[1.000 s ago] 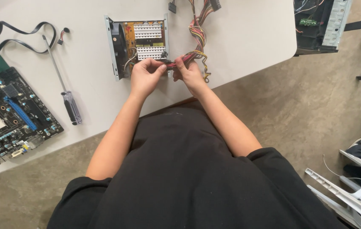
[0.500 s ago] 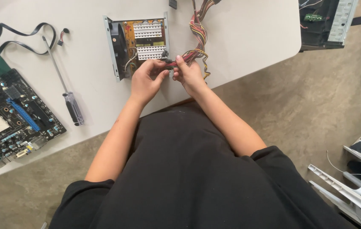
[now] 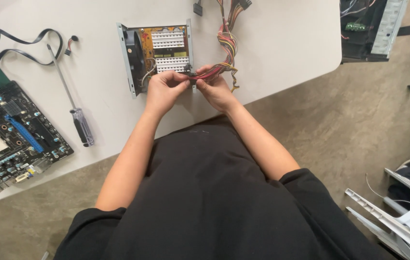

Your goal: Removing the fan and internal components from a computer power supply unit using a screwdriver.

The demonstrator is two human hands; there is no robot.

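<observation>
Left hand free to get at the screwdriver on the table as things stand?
Probably not at once: the left hand pinches the wire bundle with the right hand. The screwdriver lies apart to its left, with bare table between.

We see a white tabletop (image 3: pixel 282 43), a yellow-brown circuit board (image 3: pixel 164 45) with white heatsinks at upper centre, a red, yellow and orange wire bundle (image 3: pixel 224 48), and a black motherboard (image 3: pixel 10 130) with a blue slot at left.

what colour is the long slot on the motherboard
Blue: the long slot runs diagonally across the black motherboard, shown in the head view.
</observation>
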